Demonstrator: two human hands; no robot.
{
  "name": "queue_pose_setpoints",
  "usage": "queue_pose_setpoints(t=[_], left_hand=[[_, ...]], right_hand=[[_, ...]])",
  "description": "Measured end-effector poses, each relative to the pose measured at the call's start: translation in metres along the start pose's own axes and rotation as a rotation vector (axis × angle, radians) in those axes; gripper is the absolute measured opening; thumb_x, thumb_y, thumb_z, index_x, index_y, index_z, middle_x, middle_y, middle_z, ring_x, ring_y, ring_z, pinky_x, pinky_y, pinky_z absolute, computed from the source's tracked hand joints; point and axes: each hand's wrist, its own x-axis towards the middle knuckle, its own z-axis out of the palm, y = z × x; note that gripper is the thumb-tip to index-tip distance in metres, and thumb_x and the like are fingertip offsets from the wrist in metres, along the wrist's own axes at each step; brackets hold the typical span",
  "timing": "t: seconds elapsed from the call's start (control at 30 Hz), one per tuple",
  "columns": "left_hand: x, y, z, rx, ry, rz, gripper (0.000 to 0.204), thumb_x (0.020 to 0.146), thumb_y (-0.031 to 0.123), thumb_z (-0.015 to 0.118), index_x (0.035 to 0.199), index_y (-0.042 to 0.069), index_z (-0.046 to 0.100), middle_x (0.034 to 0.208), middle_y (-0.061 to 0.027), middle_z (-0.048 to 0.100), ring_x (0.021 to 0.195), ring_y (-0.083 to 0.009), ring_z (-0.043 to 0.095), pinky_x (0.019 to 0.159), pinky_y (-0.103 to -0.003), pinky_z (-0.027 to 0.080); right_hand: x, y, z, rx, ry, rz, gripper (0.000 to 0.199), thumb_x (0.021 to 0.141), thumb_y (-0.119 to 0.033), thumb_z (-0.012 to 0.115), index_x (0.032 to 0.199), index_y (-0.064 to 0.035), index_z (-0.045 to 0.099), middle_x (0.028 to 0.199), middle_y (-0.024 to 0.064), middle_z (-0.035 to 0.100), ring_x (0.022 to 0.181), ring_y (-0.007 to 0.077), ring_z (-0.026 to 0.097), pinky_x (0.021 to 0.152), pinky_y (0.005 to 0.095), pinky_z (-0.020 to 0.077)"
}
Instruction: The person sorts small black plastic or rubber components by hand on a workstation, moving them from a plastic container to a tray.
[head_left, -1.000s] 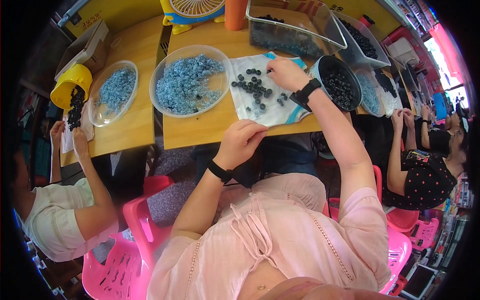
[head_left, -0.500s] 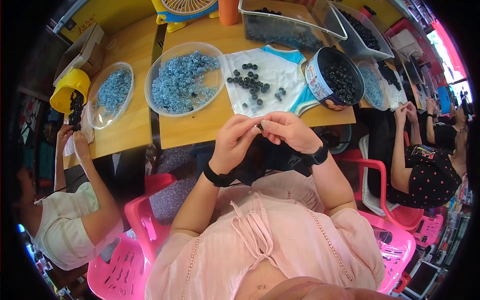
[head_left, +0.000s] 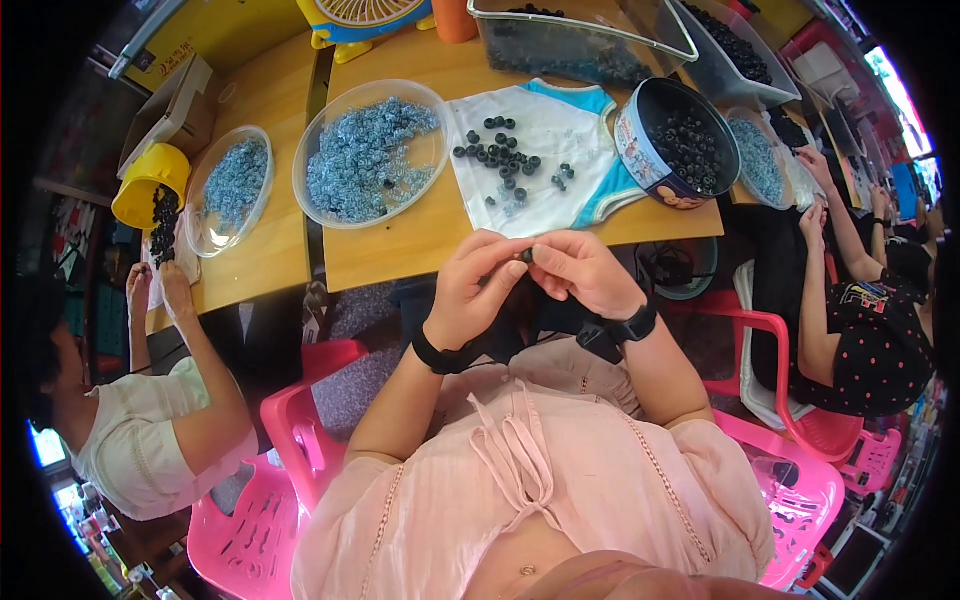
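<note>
My left hand (head_left: 478, 288) and my right hand (head_left: 588, 272) meet in front of the table's edge, fingertips pinched together. Between them is a small round black bead-like piece (head_left: 527, 255), partly hidden by the fingers. Just beyond, a white cloth with bright blue trim (head_left: 540, 115) lies on the table, and loose black bead-like pieces (head_left: 497, 157) are scattered over it with a few clear bluish bits. Left of the cloth stands a round clear tray (head_left: 318, 205) heaped with small translucent blue parts (head_left: 360, 160). To its right, a round tin (head_left: 640, 150) holds many black pieces (head_left: 690, 150).
Clear bins (head_left: 560, 60) of black pieces stand at the back, beside an orange cup (head_left: 457, 20) and a yellow-and-blue fan (head_left: 370, 20). A co-worker at left handles black pieces by a yellow bucket (head_left: 150, 185). Another co-worker (head_left: 870, 330) sits at right. Pink chairs (head_left: 300, 430) flank me.
The view has shifted slightly. The black piece shows more clearly between my fingertips. The right co-worker's hands have moved apart; the left co-worker's hands have separated a little.
</note>
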Motion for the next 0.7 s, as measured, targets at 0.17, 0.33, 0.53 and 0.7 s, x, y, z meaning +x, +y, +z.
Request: queue_pose_setpoints(t=[0.17,0.33,0.53,0.7], left_hand=[[-0.001,0.001,0.001,-0.064,-0.082,-0.031,0.026,0.090,0.006,0.069,0.115,0.002,0.069,0.095,-0.0098,0.062,0.084,-0.0196,0.061,0.073,-0.028,0.049],[0.003,-0.007,0.000,-0.123,0.033,-0.090,0.019,0.091,0.007,0.068,0.109,0.001,0.066,0.097,-0.0103,0.062,0.082,-0.0190,0.061,0.074,-0.027,0.050],[0.006,-0.021,-0.007,0.119,0.077,0.005,0.021,0.094,0.007,0.065,0.113,-0.001,0.063,0.105,-0.0094,0.066,0.094,-0.0153,0.063,0.083,-0.027,0.051],[0.003,-0.031,-0.006,0.062,0.062,-0.075,0.021,0.096,0.007,0.063,0.116,-0.001,0.061,0.105,-0.0079,0.068,0.092,-0.0126,0.065,0.082,-0.026,0.053]], right_hand=[[0.001,-0.011,-0.008,-0.060,-0.098,0.061,0.027,0.098,-0.028,0.065,0.099,-0.0008,0.069,0.074,-0.0009,0.059,0.059,0.0040,0.049,0.050,0.0185,0.0385],[0.008,-0.021,-0.002,-0.462,0.132,-0.024,0.024,0.099,-0.023,0.063,0.104,-0.0002,0.069,0.079,-0.0009,0.061,0.060,0.0029,0.052,0.052,0.0163,0.0401],[0.033,-0.042,-0.038,-1.274,0.415,-0.482,0.018,0.091,-0.014,0.062,0.104,-0.0032,0.069,0.095,0.0177,0.068,0.089,0.0361,0.065,0.076,0.0396,0.0523],[0.050,-0.055,-0.080,-1.651,0.668,-0.506,0.018,0.093,-0.010,0.056,0.102,-0.0022,0.069,0.097,0.0196,0.066,0.091,0.0379,0.064,0.080,0.0444,0.0523]])
